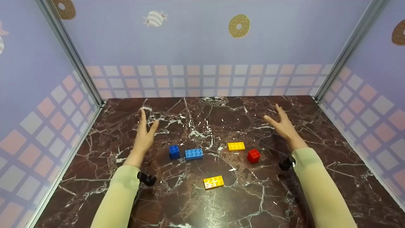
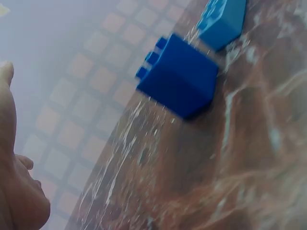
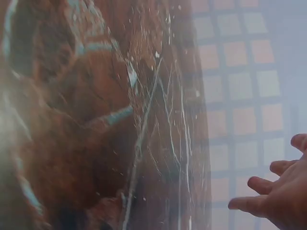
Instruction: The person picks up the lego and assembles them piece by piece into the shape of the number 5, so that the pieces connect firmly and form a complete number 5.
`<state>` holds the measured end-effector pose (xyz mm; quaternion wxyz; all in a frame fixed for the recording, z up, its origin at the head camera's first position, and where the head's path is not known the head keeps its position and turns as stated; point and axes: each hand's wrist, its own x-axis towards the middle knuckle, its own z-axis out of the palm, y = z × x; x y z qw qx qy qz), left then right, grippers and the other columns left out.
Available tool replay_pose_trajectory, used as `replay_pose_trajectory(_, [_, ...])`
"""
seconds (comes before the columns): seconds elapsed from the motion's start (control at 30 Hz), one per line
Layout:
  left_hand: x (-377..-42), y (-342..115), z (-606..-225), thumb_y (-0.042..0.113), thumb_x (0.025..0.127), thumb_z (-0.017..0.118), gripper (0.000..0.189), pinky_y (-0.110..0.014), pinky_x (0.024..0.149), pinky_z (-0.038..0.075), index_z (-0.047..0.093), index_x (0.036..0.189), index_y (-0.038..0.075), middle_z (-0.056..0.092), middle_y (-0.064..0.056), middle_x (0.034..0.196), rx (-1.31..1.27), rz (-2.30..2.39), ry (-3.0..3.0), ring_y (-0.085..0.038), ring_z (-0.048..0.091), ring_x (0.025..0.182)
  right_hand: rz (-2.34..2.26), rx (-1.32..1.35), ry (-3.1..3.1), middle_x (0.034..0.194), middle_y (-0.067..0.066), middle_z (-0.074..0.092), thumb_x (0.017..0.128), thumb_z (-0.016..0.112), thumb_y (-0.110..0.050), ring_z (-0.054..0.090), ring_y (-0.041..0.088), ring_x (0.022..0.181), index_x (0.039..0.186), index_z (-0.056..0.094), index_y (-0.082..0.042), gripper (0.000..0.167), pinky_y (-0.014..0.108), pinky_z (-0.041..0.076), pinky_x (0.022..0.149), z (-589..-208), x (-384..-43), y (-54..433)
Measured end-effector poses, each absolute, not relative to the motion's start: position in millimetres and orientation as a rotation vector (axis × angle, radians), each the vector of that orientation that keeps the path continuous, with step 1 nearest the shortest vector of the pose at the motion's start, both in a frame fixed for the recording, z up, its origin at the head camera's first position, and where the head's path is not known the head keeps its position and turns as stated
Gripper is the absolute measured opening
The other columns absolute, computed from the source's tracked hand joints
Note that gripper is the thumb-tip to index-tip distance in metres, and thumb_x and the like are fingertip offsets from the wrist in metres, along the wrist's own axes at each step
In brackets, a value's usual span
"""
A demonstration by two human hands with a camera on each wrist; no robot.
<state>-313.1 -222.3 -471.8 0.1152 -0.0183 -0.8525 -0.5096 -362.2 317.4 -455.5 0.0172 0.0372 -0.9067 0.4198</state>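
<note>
My left hand (image 1: 144, 136) is held above the table at the left, thumb spread from straight fingers, with nothing in it. The dark blue brick (image 1: 174, 152) is the thing nearest to it, and a light blue brick (image 1: 194, 154) lies just right of that. My right hand (image 1: 284, 126) hovers at the right with fingers extended, also holding nothing. Closest to it are a red brick (image 1: 253, 156) and a flat yellow brick (image 1: 236, 146). Another yellow brick (image 1: 213, 182) lies nearer the front. In the left wrist view the dark blue brick (image 2: 180, 76) shows large, studs facing left.
The dark red marbled table (image 1: 240, 202) has white veins and a bright glare at the front. Lilac walls with pink and white squares enclose it at the back (image 1: 202, 47), left (image 1: 25, 126) and right (image 1: 379, 110). Metal posts stand at the back corners.
</note>
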Motion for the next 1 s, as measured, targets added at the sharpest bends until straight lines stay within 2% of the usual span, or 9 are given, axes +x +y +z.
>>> replay_pose_trajectory(0.2, [-299.9,-207.3,-473.1,0.049,0.107,0.048,0.08,-0.059,0.13,0.017,0.0,0.167,0.027,0.015,-0.013,0.173,-0.094,-1.637,-2.359,-0.039,0.019,0.159,1.41,0.167,-2.777,0.172,0.02,0.015,0.103,0.056,-0.051,0.019,0.05,0.155,0.166,0.017,-0.017,0.082,0.069,0.024,0.124,-458.3,-346.5,315.8])
replay_pose_trajectory(0.43, [-282.0,-182.7,-472.2,0.02,0.106,0.055,0.068,-0.05,0.127,0.033,0.021,0.164,0.011,0.036,-0.019,0.165,-0.199,-1.777,-2.145,-0.039,0.039,0.151,1.715,0.279,-2.637,0.166,0.022,0.032,0.107,0.057,-0.029,0.042,0.041,0.144,0.162,0.032,-0.011,0.063,0.058,0.035,0.121,-462.2,-330.0,309.4])
replay_pose_trajectory(0.53, [-273.5,-170.7,-471.6,0.014,0.104,0.057,0.064,-0.041,0.123,0.04,0.03,0.162,0.009,0.045,-0.019,0.16,-0.248,-1.823,-2.087,-0.037,0.045,0.146,1.785,0.34,-2.631,0.164,0.02,0.037,0.106,0.058,-0.028,0.046,0.038,0.14,0.16,0.037,-0.01,0.06,0.059,0.039,0.118,-464.0,-325.6,306.3])
replay_pose_trajectory(0.63, [-265.2,-159.2,-472.3,0.011,0.104,0.057,0.06,-0.027,0.116,0.047,0.034,0.159,0.005,0.049,-0.021,0.155,-0.309,-1.874,-2.057,-0.038,0.049,0.143,1.888,0.422,-2.61,0.164,0.02,0.036,0.106,0.058,-0.021,0.045,0.042,0.142,0.158,0.039,-0.007,0.057,0.063,0.038,0.118,-467.5,-322.2,303.0])
replay_pose_trajectory(0.73, [-258.8,-149.2,-475.0,0.007,0.103,0.057,0.058,-0.019,0.112,0.047,0.036,0.157,-0.001,0.05,-0.026,0.152,-0.38,-1.931,-2.027,-0.042,0.05,0.14,1.979,0.501,-2.599,0.164,0.021,0.037,0.104,0.06,-0.014,0.046,0.041,0.144,0.157,0.04,-0.006,0.057,0.062,0.037,0.118,-471.8,-319.3,300.4])
replay_pose_trajectory(0.9, [-251.4,-136.6,-482.3,0.004,0.103,0.056,0.055,-0.017,0.112,0.045,0.038,0.154,-0.004,0.053,-0.028,0.148,-0.457,-1.966,-2.055,-0.044,0.052,0.137,2.074,0.65,-2.601,0.159,0.024,0.044,0.1,0.063,-0.008,0.06,0.029,0.135,0.153,0.044,0.0,0.057,0.047,0.052,0.11,-478.7,-315.5,299.5])
replay_pose_trajectory(1.0, [-247.7,-130.8,-486.7,0.004,0.102,0.056,0.055,-0.017,0.111,0.046,0.039,0.153,-0.005,0.055,-0.029,0.145,-0.49,-1.966,-2.104,-0.043,0.055,0.135,2.117,0.733,-2.59,0.152,0.021,0.054,0.098,0.064,-0.004,0.064,0.029,0.129,0.15,0.046,0.004,0.055,0.041,0.058,0.103,-482.2,-314.8,299.7])
